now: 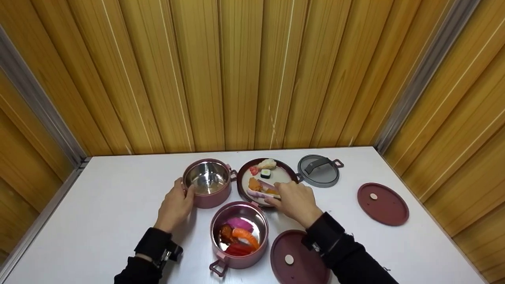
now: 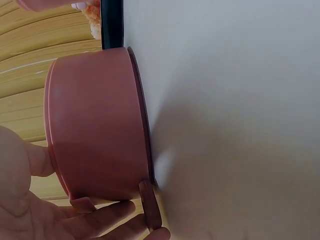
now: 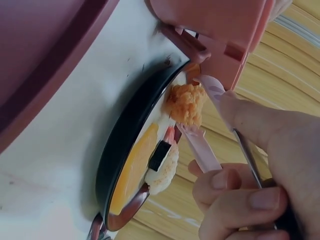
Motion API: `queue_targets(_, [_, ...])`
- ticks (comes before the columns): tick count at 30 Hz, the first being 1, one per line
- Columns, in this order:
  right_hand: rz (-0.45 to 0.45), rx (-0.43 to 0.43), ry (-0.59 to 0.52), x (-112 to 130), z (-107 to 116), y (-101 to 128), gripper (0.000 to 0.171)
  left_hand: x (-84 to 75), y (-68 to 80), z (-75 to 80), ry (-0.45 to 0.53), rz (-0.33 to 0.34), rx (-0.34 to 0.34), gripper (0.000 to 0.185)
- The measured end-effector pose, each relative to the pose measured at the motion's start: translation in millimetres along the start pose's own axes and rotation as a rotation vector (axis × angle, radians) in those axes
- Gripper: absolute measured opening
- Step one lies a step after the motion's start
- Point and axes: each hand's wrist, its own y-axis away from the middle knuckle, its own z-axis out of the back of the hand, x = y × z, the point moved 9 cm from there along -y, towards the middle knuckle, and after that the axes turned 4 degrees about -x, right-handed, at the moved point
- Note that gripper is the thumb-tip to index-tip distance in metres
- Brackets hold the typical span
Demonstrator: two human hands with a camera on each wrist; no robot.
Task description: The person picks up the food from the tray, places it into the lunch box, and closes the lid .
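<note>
Here the step looks like lifting sushi off the plate [image 1: 286,173] with tongs [image 3: 200,142]. The right hand [image 1: 294,201] pinches the tongs around an orange piece [image 3: 186,102]; next comes a steady squeeze. The left hand [image 1: 175,205], fingers relaxed, steadies the empty far pot [image 1: 208,185].

head: high, looking down | wrists: close, table-level | shared: plate [image 1: 287,176]

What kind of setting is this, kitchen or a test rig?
Likely a staged recording booth, not a kitchen: a bare white table boxed in by wood-panel walls, with only a taken-apart pink lunch box, its lids, and a plate of sushi.
</note>
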Motion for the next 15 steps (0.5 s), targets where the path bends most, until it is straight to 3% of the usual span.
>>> queue_targets(8, [-0.011, -0.022, 0.046, 6.3, -2.6, -6.1, 0.042, -28.9, 24.5, 20.4, 0.041, 0.026, 0.059, 0.065])
queue_targets(15, [0.01, -0.016, 0.061, 9.6, -5.8, -8.5, 0.042, -30.2, 32.0, 21.9, 0.017, 0.045, 0.076, 0.067])
